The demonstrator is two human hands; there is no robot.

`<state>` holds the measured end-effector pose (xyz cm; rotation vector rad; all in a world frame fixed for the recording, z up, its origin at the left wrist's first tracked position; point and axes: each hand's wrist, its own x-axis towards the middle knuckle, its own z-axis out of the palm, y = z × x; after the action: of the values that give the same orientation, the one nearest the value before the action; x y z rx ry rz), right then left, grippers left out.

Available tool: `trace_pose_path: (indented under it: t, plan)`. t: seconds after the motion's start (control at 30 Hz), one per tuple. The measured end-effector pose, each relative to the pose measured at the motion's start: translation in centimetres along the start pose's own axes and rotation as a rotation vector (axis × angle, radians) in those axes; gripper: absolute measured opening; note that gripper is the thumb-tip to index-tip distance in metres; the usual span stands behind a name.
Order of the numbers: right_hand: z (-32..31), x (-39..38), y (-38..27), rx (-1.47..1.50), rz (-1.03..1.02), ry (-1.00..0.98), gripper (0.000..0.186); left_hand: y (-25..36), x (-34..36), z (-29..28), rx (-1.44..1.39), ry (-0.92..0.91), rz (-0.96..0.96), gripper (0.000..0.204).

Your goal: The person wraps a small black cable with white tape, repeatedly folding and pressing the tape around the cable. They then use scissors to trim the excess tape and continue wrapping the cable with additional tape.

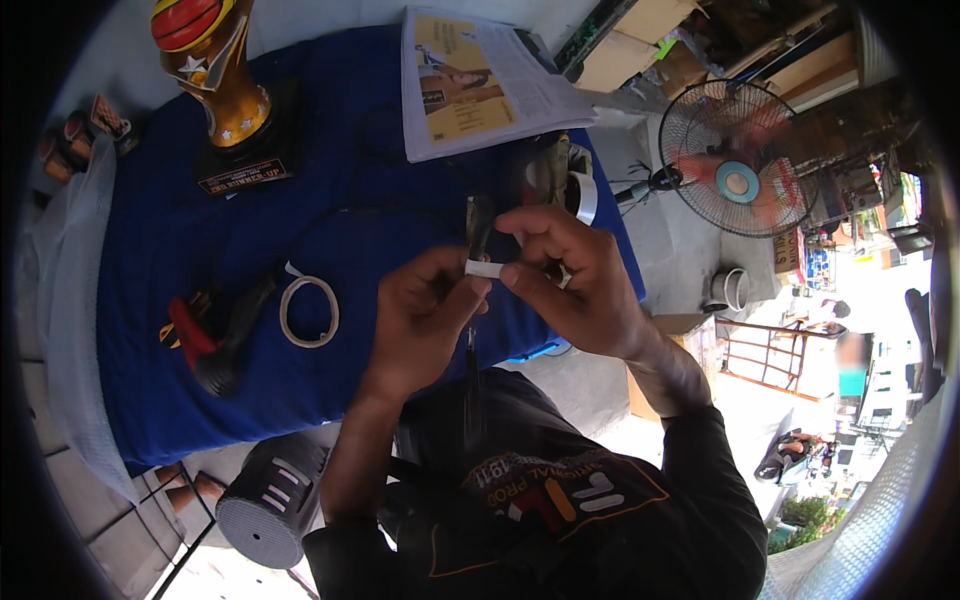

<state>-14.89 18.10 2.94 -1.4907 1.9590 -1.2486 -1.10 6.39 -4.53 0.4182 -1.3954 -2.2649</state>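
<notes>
Strip (485, 269), in the head view, sits between left hand (413, 308) and right hand (578, 288), fingers of both pinching it. It seems already parted from the roll (285, 313) (lying on the desk (170, 245)); whether it is stuck to anything, I cannot tell.

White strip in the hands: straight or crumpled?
Straight, as far as visible: the white strip forms a flat band between the left hand and right hand.

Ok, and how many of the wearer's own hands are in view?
2: the left hand, at the left side of the white strip, and the right hand, at its right. Some fingers are partly hidden.
</notes>
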Motion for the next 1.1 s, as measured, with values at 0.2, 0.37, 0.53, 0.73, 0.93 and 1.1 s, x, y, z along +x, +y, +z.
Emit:
trace_pose_path:
  t: [0.2, 0.37, 0.53, 0.73, 0.93, 1.1]
  plan:
    - [-0.1, 0.4, 0.3, -0.024, -0.018, -0.058, 0.030, 0.0, -0.2, -0.2, -0.156, -0.054, 0.030, 0.013]
    - [0.0, 0.6, -0.1, 0.051, -0.054, -0.083, 0.029, -0.5, -0.4, 0.3, -0.212, -0.011, 0.092, 0.024]
    - [-0.3, 0.5, -0.1, -0.006, -0.102, -0.096, 0.026, -0.3, -0.8, 0.1, -0.233, -0.009, 0.063, 0.027]
    - [-0.1, 0.8, 0.3, -0.011, -0.187, -0.080, 0.020, -0.9, -0.7, 0.9, -0.304, 0.095, 0.109, 0.025]
    - [-0.5, 0.8, 0.6, -0.070, -0.242, -0.095, 0.016, -1.3, -1.1, 0.5, -0.278, 0.020, 0.146, 0.027]
    - [-0.1, 1.0, 0.8, -0.087, -0.311, -0.078, 0.017, -1.4, -1.2, 0.2, -0.233, -0.029, 0.159, 0.028]
